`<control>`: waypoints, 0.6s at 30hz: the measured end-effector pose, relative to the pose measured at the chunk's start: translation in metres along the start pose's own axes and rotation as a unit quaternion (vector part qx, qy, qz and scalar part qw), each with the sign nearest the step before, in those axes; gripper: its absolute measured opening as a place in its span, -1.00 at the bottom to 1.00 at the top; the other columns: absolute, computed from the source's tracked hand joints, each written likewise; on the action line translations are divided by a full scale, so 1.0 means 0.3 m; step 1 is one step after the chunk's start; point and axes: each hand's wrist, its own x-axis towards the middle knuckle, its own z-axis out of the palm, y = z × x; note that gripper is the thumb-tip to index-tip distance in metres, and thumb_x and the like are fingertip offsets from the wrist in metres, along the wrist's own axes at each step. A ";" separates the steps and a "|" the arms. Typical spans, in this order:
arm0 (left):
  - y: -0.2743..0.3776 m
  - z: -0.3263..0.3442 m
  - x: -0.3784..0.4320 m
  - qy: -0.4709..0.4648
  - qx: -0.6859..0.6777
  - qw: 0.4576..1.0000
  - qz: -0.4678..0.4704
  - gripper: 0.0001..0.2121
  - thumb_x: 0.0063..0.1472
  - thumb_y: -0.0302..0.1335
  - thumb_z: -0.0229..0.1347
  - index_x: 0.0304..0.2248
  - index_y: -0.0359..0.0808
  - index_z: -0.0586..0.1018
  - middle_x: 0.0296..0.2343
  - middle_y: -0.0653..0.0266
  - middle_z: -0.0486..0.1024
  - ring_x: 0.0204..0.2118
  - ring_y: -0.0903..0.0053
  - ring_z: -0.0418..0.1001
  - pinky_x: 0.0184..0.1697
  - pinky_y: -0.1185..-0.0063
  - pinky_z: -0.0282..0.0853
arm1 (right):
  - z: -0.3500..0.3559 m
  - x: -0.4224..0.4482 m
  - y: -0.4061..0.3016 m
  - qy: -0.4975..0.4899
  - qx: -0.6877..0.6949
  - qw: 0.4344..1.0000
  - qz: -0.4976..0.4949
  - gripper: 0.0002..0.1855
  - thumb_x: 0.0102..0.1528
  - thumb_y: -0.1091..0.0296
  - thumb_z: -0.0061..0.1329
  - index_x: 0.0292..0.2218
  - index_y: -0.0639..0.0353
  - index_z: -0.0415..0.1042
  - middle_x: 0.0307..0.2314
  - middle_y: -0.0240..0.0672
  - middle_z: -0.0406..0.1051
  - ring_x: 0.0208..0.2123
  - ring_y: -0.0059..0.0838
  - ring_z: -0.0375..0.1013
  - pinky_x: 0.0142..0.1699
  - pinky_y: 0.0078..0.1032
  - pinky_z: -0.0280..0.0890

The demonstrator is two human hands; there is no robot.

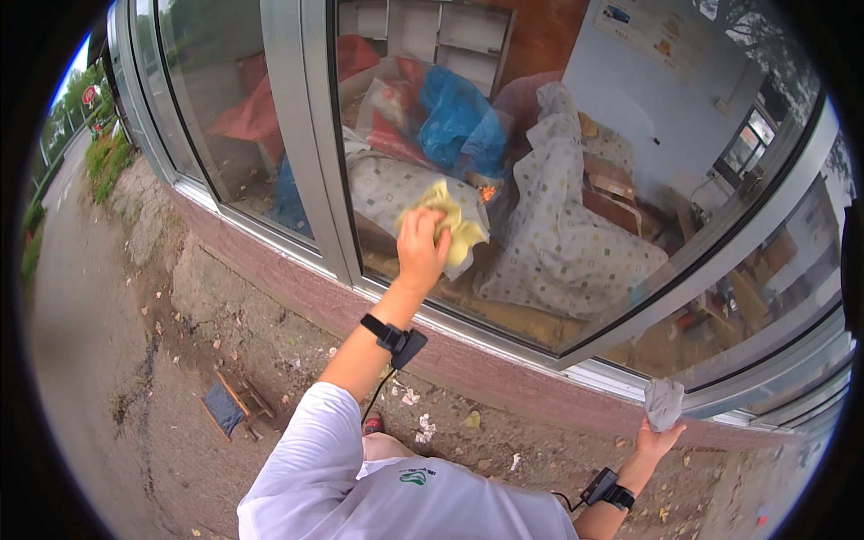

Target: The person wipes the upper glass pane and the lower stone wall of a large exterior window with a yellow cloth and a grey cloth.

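Note:
My left hand (422, 246) grips a crumpled yellow cloth (449, 219) against or very near the large window pane (607, 135). To the lower right, my right hand (658, 439) holds a crumpled grey cloth (664, 403) beside the metal window sill (601, 381). Silvery metal frames (304, 135) divide the glass. Each wrist bears a black strap with a small dark device and a cable. Behind the pane lie a blue plastic bag (452, 121) and patterned sheets (560, 236); reflections partly blur them.
A reddish wall base (270, 273) runs under the windows. On the rough ground at the left stands a small folding stool (226, 408) with a dark seat. Leaves and pale scraps (425, 428) lie near my feet. A road (67, 270) passes at the far left.

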 end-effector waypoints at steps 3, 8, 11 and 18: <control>-0.046 0.020 -0.271 -0.060 0.012 0.997 -0.042 -0.73 -0.12 -0.64 0.10 -0.34 -0.32 0.41 -0.36 0.08 0.33 -0.29 0.16 0.33 -0.24 0.38 0.29 | -0.041 0.030 -0.008 -0.014 -0.001 1.000 0.015 -0.30 0.15 -0.21 -0.45 0.07 0.21 0.12 0.03 -0.27 0.18 0.08 -0.22 0.13 0.10 -0.22 0.12; -0.105 0.029 -0.543 -0.178 0.038 0.967 -0.179 -0.82 -0.03 -0.61 0.02 -0.37 -0.33 0.36 -0.32 0.08 0.31 -0.23 0.12 0.28 -0.18 0.36 0.25 | -0.030 0.021 -0.014 -0.008 -0.024 1.000 0.008 -0.31 0.15 -0.20 -0.46 0.06 0.21 0.13 0.04 -0.29 0.17 0.08 -0.23 0.13 0.09 -0.24 0.12; -0.170 0.019 -0.640 -0.213 0.047 0.940 -0.262 -0.82 -0.02 -0.61 0.01 -0.36 -0.33 0.35 -0.33 0.07 0.31 -0.22 0.12 0.28 -0.18 0.35 0.25 | -0.020 0.024 -0.023 -0.006 -0.042 0.999 0.004 -0.31 0.16 -0.21 -0.50 0.07 0.20 0.12 0.04 -0.30 0.16 0.09 -0.23 0.12 0.10 -0.24 0.10; -0.094 -0.005 -0.339 -0.087 -0.015 0.978 -0.188 -0.78 -0.05 -0.74 -0.04 -0.34 -0.36 0.36 -0.37 0.07 0.31 -0.33 0.15 0.32 -0.28 0.43 0.27 | -0.046 0.028 -0.060 -0.015 -0.015 1.000 0.005 -0.31 0.15 -0.22 -0.49 0.07 0.18 0.13 0.04 -0.31 0.18 0.09 -0.24 0.12 0.09 -0.21 0.09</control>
